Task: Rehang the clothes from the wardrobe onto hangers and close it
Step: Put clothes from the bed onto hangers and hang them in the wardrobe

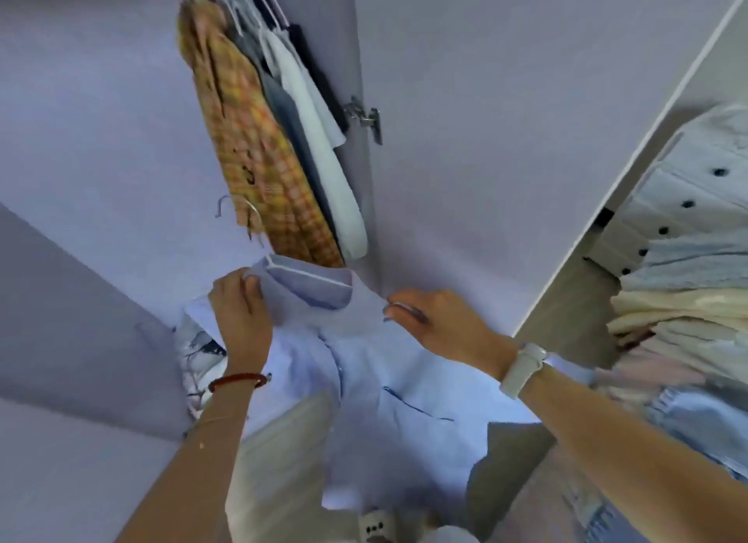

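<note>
Hands are working on a light blue shirt [388, 364], held up just below the hanging clothes [275, 157]. Her left hand [241, 311] is pinching the collar. Her right hand [441, 319] is gripping the shoulder and a thin hanger hook [404, 307]. Next, I think, the hook needs lifting up to the rail.

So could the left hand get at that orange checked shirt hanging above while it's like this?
Probably not right away: the left hand grips the collar of the pale blue shirt. The orange checked shirt hangs unobstructed just above, so once freed, yes.
</note>
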